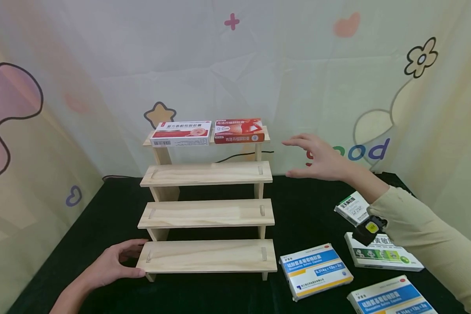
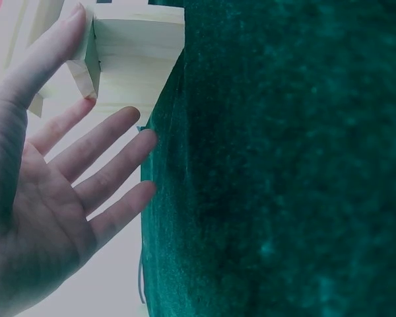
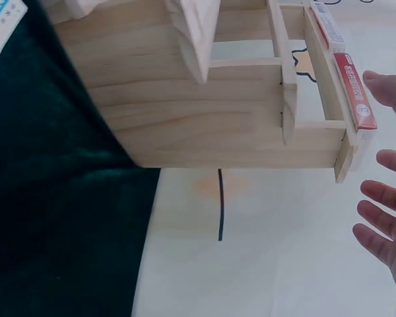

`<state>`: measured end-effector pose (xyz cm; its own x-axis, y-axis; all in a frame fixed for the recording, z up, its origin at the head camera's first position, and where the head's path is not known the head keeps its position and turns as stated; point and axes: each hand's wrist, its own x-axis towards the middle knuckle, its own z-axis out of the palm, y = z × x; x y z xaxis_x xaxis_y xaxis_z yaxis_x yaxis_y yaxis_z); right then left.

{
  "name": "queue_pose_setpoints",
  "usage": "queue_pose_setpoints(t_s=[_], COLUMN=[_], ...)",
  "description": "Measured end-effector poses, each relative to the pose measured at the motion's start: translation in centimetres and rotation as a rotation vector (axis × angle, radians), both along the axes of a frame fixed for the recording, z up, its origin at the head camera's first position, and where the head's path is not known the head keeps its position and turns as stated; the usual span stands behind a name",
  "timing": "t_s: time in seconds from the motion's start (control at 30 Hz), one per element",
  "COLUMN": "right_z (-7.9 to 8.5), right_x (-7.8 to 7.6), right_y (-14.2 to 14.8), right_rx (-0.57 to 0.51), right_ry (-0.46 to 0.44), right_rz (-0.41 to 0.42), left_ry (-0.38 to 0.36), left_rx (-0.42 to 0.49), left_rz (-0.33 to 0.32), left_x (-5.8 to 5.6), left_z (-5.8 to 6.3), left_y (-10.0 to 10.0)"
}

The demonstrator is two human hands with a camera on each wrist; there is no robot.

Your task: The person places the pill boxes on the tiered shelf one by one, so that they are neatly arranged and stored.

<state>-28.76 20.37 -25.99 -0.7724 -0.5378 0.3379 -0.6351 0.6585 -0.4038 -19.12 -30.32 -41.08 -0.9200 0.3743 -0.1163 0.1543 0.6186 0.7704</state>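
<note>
A wooden stepped stand (image 1: 206, 257) with several shelves stands in the middle of the head view. My left hand (image 1: 110, 264) is at the left end of its lowest shelf. Thumb and index finger pinch the board's end in the left wrist view, while the other fingers spread free. My right hand (image 1: 318, 157) hovers right of the top shelf, thumb and fingers apart, holding nothing. A red medicine box (image 1: 238, 131) lies on the right of that shelf, a short gap from the hand. Beside it lies a white-and-red medicine box (image 1: 182, 133).
On the dark green cloth (image 1: 220, 296), right of the stand, lie two blue-and-white medicine boxes (image 1: 315, 271), a green-and-white box (image 1: 384, 253) and another white-green box (image 1: 352, 208), the last two partly covered by the right arm. A printed curtain (image 1: 259, 78) hangs behind.
</note>
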Motion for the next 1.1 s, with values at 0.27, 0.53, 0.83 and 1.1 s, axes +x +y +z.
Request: queue_pose_setpoints(t_s=[0.27,0.53,0.83,1.1], right_z=[-1.6,-3.8,-5.8,-7.8], right_x=[1.4,3.5,5.0,6.2], right_y=[1.7,2.4,2.9,3.2], right_rx=[0.001,0.055,0.059,0.049], right_ry=[-0.022,-0.071,-0.099,-0.125], right_rz=[-0.025,-0.079,-0.114,-0.104], left_ry=[-0.025,-0.023,-0.02,-0.02], left_rx=[-0.001,0.011,0.016,0.025], left_rz=[0.004,0.004,-0.002,-0.002], left_x=[0.0,-0.2,0.0,0.0], left_z=[-0.1,-0.2,-0.1,-0.2], left_y=[0.1,0.0,0.1,-0.1])
